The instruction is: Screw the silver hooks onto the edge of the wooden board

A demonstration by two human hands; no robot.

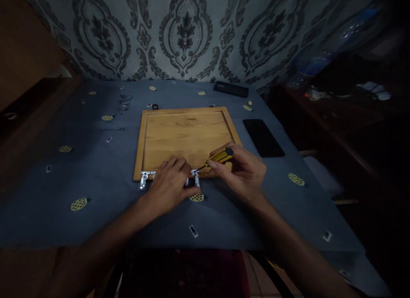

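Observation:
A framed wooden panel (188, 135) lies flat on the cloth-covered table, with shiny metal hinges along its near edge. The left hinge (143, 181) sits by the panel's near corner. Another hinge (197, 179) shows between my hands. My left hand (171, 180) rests over the near edge, fingers bent on the wood and thumb against the hinge between my hands; part of the metal is hidden under it. My right hand (241, 172) is closed around a yellow-and-black screwdriver (219, 156), held at a slant, its tip at that same hinge.
A black phone (263, 137) lies right of the panel, and a dark rectangular case (231, 89) is near the wall. Small clear items (124, 100) lie at the back left. A plastic bottle (315, 63) is on a dark surface at the right. A patterned wall (185, 33) bounds the far side.

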